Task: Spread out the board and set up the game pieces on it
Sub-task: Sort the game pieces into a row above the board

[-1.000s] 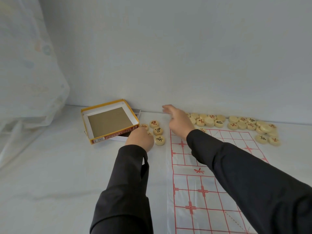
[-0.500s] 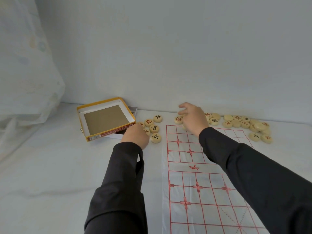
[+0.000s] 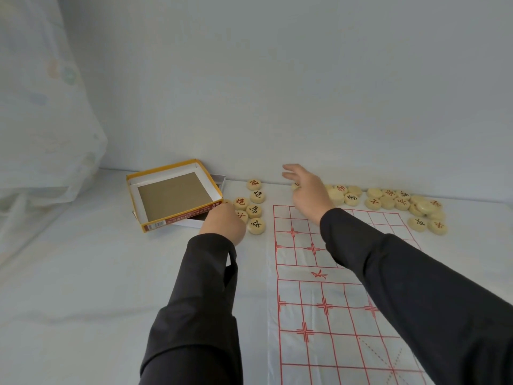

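Head camera: a pale wall [image 3: 277,79] fills the upper half of the frame, and a sheer curtain [image 3: 41,107] hangs down the left edge. A counter [image 3: 83,287] under a white cloth takes the lower half.

The board [image 3: 333,315] lies flat on it, right of centre, running from the bottom edge up towards the wall. It is a thin, whitish, see-through sheet printed with a red grid, small red crosses at some crossings, a red mark in the blank band across its middle and dashed diagonals near the bottom. No piece stands on its visible squares.

Two black sleeves reach in from below: the left sleeve [image 3: 200,301] beside the board, the right sleeve [image 3: 416,287] lying across it.

An open yellow-edged box [image 3: 175,194] with a brown floor sits left of centre, tilted on a white tray.

Round cream pieces with red or black characters lie off the board: a small left cluster [image 3: 254,211] between box and board, and a larger right pile [image 3: 388,202] along the wall past the board's far end.

The left grip [image 3: 222,220], a bare hand seen from its back, is at the box's near corner, touching the left cluster; its fingers are hidden, so I cannot tell whether they hold anything. The right grip [image 3: 308,193] hovers at the board's far edge with its fingers stretched apart, one piece peeking out beneath it.
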A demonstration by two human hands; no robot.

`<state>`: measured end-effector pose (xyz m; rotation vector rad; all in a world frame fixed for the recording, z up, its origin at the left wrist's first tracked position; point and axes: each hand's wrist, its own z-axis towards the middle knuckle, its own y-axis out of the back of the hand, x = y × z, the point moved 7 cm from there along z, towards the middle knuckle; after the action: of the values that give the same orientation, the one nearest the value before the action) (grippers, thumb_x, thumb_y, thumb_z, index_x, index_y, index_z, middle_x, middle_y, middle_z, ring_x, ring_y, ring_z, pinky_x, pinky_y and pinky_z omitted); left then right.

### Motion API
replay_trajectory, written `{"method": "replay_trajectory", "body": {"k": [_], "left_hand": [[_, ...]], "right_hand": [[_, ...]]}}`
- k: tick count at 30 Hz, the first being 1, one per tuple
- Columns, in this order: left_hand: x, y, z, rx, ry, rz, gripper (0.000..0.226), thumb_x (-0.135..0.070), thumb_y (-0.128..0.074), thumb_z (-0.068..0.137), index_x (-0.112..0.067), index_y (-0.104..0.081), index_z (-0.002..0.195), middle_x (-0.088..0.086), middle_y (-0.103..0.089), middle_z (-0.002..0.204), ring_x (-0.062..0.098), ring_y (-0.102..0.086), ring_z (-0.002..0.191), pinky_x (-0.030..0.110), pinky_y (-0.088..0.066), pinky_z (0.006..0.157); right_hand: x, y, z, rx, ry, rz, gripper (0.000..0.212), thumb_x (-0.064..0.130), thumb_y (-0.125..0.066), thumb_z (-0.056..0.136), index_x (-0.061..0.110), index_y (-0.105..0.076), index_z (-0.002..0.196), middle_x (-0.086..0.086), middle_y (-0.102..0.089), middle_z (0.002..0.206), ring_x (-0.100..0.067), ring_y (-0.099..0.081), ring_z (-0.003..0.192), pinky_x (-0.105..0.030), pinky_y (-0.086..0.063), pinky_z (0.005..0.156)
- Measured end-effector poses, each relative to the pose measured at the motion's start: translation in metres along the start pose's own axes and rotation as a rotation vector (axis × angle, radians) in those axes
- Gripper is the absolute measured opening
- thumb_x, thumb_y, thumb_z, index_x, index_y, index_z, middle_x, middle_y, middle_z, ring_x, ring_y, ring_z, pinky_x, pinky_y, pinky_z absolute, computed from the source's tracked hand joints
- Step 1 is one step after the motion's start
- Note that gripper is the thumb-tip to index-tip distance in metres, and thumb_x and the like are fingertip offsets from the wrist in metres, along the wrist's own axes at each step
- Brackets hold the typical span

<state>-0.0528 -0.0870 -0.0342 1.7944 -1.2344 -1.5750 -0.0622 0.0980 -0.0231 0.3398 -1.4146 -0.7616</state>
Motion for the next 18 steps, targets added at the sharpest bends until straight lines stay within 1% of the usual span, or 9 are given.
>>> {"method": "replay_trajectory", "body": {"k": [1, 2, 3, 4, 9, 11, 14, 16, 18], "left_hand": [[0.0, -0.001, 0.0, 0.0, 0.0, -0.004, 0.039, 0.0, -0.035, 0.095, -0.002, -0.044, 0.133, 0.016, -0.05, 0.132, 0.027, -0.047, 0.122, 0.027, -0.039, 0.096], [-0.001, -0.001, 0.0, 0.002, 0.0, -0.004, 0.039, 0.0, -0.035, 0.095, -0.002, -0.044, 0.133, 0.016, -0.049, 0.132, 0.027, -0.046, 0.123, 0.027, -0.039, 0.096], [-0.002, -0.002, -0.001, 0.004, -0.003, -0.001, 0.039, 0.0, -0.035, 0.095, -0.002, -0.044, 0.133, 0.016, -0.049, 0.132, 0.028, -0.046, 0.123, 0.028, -0.039, 0.096], [-0.002, -0.002, -0.001, 0.007, -0.006, 0.005, 0.039, 0.0, -0.036, 0.095, -0.002, -0.044, 0.133, 0.016, -0.049, 0.132, 0.028, -0.046, 0.122, 0.028, -0.039, 0.097], [-0.005, 0.0, -0.002, -0.021, -0.023, 0.009, 0.038, 0.0, -0.035, 0.095, -0.002, -0.044, 0.132, 0.016, -0.049, 0.132, 0.027, -0.047, 0.122, 0.028, -0.039, 0.097], [-0.005, 0.001, -0.002, -0.043, -0.021, -0.005, 0.037, 0.001, -0.035, 0.094, -0.001, -0.045, 0.131, 0.016, -0.049, 0.131, 0.027, -0.047, 0.121, 0.028, -0.04, 0.095], [-0.002, 0.0, -0.001, -0.05, 0.011, -0.032, 0.036, 0.001, -0.037, 0.094, 0.0, -0.045, 0.128, 0.017, -0.051, 0.128, 0.028, -0.049, 0.118, 0.028, -0.041, 0.092], [-0.003, -0.004, -0.001, -0.045, 0.02, -0.034, 0.033, 0.0, -0.037, 0.093, 0.002, -0.045, 0.126, 0.019, -0.053, 0.123, 0.029, -0.051, 0.115, 0.029, -0.043, 0.091], [-0.005, -0.007, 0.0, -0.06, 0.024, -0.036, 0.031, -0.002, -0.038, 0.093, 0.003, -0.045, 0.122, 0.02, -0.052, 0.122, 0.031, -0.051, 0.113, 0.031, -0.043, 0.093]], "right_hand": [[-0.008, 0.012, -0.003, -0.075, -0.018, -0.072, 0.063, -0.014, -0.038, 0.082, 0.018, -0.045, 0.136, -0.005, -0.056, 0.132, -0.016, -0.061, 0.094, -0.017, -0.049, 0.064], [-0.015, 0.022, -0.005, -0.122, -0.048, -0.16, 0.058, -0.01, -0.041, 0.083, 0.018, -0.047, 0.133, -0.005, -0.059, 0.127, -0.021, -0.059, 0.104, -0.027, -0.052, 0.077], [-0.023, 0.03, -0.006, -0.136, -0.079, -0.246, 0.054, -0.006, -0.043, 0.084, 0.017, -0.049, 0.132, -0.006, -0.062, 0.123, -0.025, -0.057, 0.108, -0.036, -0.052, 0.086], [-0.029, 0.033, -0.007, -0.121, -0.102, -0.321, 0.05, -0.003, -0.044, 0.085, 0.017, -0.05, 0.13, -0.006, -0.064, 0.119, -0.026, -0.057, 0.108, -0.041, -0.05, 0.09], [-0.036, 0.034, 0.0, -0.05, -0.13, -0.568, 0.031, 0.009, -0.043, 0.088, 0.015, -0.06, 0.114, -0.009, -0.067, 0.105, -0.029, -0.06, 0.096, -0.04, -0.05, 0.084], [-0.033, 0.029, 0.007, -0.045, -0.112, -0.654, 0.023, 0.017, -0.044, 0.09, 0.013, -0.063, 0.102, -0.008, -0.067, 0.096, -0.027, -0.06, 0.088, -0.036, -0.048, 0.076], [-0.025, 0.014, 0.016, 0.026, -0.094, -0.763, 0.017, 0.027, -0.052, 0.087, 0.011, -0.058, 0.087, -0.006, -0.063, 0.084, -0.025, -0.059, 0.08, -0.031, -0.041, 0.065], [-0.022, 0.005, 0.021, 0.072, -0.11, -0.774, 0.016, 0.028, -0.061, 0.084, 0.012, -0.055, 0.087, -0.005, -0.061, 0.085, -0.024, -0.057, 0.078, -0.03, -0.04, 0.065], [-0.02, 0.0, 0.024, 0.08, -0.116, -0.757, 0.016, 0.024, -0.063, 0.083, 0.012, -0.058, 0.093, -0.005, -0.062, 0.091, -0.024, -0.057, 0.08, -0.03, -0.043, 0.067]]}}
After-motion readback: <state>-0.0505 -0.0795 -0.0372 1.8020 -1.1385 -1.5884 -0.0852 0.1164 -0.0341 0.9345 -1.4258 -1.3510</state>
